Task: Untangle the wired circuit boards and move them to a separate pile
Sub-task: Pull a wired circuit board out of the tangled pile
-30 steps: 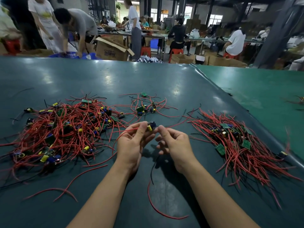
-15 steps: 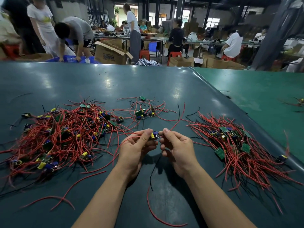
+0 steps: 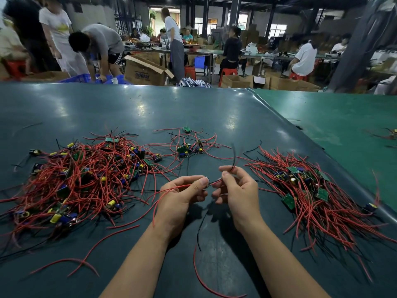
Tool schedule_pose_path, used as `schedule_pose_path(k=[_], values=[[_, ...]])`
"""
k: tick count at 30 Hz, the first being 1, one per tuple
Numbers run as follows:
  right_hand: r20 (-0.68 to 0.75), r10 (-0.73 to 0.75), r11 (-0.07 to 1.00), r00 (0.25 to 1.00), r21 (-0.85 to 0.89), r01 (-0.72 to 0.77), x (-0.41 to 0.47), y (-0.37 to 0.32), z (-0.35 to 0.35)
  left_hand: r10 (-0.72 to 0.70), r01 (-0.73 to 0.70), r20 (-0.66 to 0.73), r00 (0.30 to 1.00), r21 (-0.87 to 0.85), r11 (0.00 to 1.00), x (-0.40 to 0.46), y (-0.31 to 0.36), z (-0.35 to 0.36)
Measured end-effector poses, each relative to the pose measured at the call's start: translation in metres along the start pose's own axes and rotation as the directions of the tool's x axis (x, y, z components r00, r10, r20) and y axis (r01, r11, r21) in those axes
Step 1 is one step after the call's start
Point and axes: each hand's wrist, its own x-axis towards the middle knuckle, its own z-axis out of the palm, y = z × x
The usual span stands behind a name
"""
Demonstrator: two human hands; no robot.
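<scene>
Head view: right hand (image 3: 239, 190) has drawn wires (image 3: 234, 161) upward since

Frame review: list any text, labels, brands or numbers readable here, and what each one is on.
Dark print on the open cardboard box behind the table: a single short word, too blurred to read with confidence.
Yellow graphic on a standing person's white T-shirt: no legible letters.
Circuit boards in the right pile: any markings too small to read.
Nothing else carries legible text.
</scene>
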Motion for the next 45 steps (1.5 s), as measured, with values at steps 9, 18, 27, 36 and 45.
schedule_pose_path(k=[9, 18, 27, 36, 45], values=[[0.092, 0.336, 0.799, 0.937, 0.500, -0.336, 0.012, -0.009, -0.012, 0.008, -0.008, 0.004, 1.000, -0.024, 1.000, 0.001, 0.000, 0.002], [-0.154, -0.026, 0.999, 0.988, 0.041, 0.032, 0.009, -0.005, -0.013, 0.001, -0.001, -0.010, 1.000, -0.006, 1.000, 0.000, 0.001, 0.002], [-0.176, 0.146, 0.924, 0.973, 0.376, -0.071, 0.013, -0.017, -0.018, -0.026, 0.017, -0.066, 0.997, -0.127, 0.992, 0.001, 0.004, 0.002], [-0.169, 0.177, 0.870, 0.970, 0.487, -0.074, 0.018, -0.015, -0.022, -0.037, 0.031, -0.054, 0.998, -0.121, 0.992, 0.001, 0.004, 0.004], [-0.087, 0.275, 0.782, 0.958, 0.600, -0.170, 0.018, -0.016, -0.021, -0.054, 0.047, -0.043, 0.998, -0.143, 0.989, -0.001, 0.009, 0.004]])
